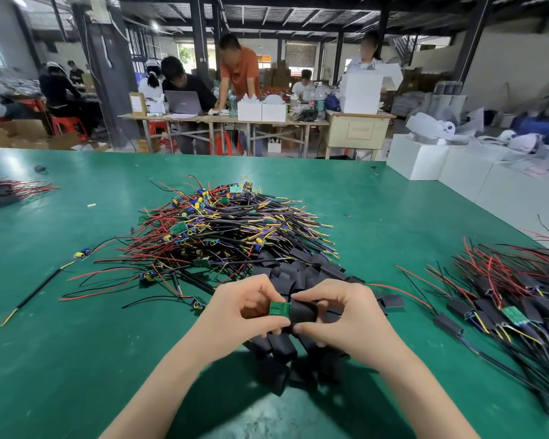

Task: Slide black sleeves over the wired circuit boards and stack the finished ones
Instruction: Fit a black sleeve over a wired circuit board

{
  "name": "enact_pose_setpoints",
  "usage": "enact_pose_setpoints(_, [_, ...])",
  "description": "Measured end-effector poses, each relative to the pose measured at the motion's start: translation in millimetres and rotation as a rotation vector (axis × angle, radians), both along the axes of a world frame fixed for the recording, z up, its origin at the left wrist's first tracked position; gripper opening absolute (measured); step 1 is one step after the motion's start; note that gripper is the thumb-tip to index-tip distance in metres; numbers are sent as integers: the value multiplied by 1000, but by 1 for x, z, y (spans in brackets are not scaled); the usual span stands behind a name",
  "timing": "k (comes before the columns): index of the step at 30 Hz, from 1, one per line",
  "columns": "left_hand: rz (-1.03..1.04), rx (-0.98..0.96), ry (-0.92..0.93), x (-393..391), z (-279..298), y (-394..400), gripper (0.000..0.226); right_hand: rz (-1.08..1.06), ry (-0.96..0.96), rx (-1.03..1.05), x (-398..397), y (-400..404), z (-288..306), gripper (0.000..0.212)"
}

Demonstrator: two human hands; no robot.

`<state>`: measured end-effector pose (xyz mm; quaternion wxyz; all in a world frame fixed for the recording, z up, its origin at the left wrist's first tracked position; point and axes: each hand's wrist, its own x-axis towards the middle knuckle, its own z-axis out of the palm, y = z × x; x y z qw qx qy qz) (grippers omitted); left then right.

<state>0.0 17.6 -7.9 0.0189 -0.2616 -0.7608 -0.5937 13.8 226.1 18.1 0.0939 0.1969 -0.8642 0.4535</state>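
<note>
Two hands met over the green counter (76, 327), joining a board and a sleeve

The left hand (244, 315) pinched a green circuit board (279, 308) in its fingers, while the right hand (339, 315) gripped a black sleeve (305, 312) whose mouth touched the board's right edge. Loose black sleeves (301, 274) lay under and just beyond the hands. A heap of bare wired boards (222, 229) sat farther off at centre, and a pile of sleeved boards (514, 296) lay to the right. People worked at tables in the far background
</note>
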Motion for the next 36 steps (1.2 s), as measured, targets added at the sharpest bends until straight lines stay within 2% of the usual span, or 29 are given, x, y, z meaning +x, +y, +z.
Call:
enact_pose_setpoints(5, [-34, 67, -26, -2, 1, -2, 22, 13, 71, 17, 1, -1, 1, 38])
enact_pose_setpoints(9, [-6, 39, 37, -4, -2, 0, 20, -59, 89, 19, 1, -5, -2, 39])
enact_pose_setpoints(13, [38, 22, 142, -4, -3, 3, 27, -10, -46, -52, 3, -6, -4, 27])
enact_pose_setpoints(15, [28, 13, 152, -4, -1, 1, 17, -3, -104, -114, 1, -2, -5, 23])
enact_pose_setpoints(18, [22, 21, 125, -3, 2, 0, 3, -54, 2, -65, -3, 1, -7, 23])
enact_pose_setpoints(22, [58, 96, 2, -4, 5, -1, 22, -26, 116, -27, -4, 1, -8, 20])
enact_pose_setpoints(25, [36, 128, -22, -4, 7, -6, 33, 46, -38, -64, -5, 8, -6, 25])
enact_pose_setpoints(28, [-22, 107, 2, -3, 10, -6, 32, 80, -232, -128, -3, 11, -4, 29])
enact_pose_setpoints(30, [-43, 76, 12, -2, 11, -6, 31, 90, -268, -98, -3, 11, -5, 31])
enact_pose_setpoints(34, [-60, 36, 22, 0, 12, -5, 29, 60, -96, 56, -4, 11, -5, 28])
enact_pose_setpoints(36, [-60, 24, 27, 1, 12, -3, 28, 65, -88, 43, -4, 11, -5, 28])
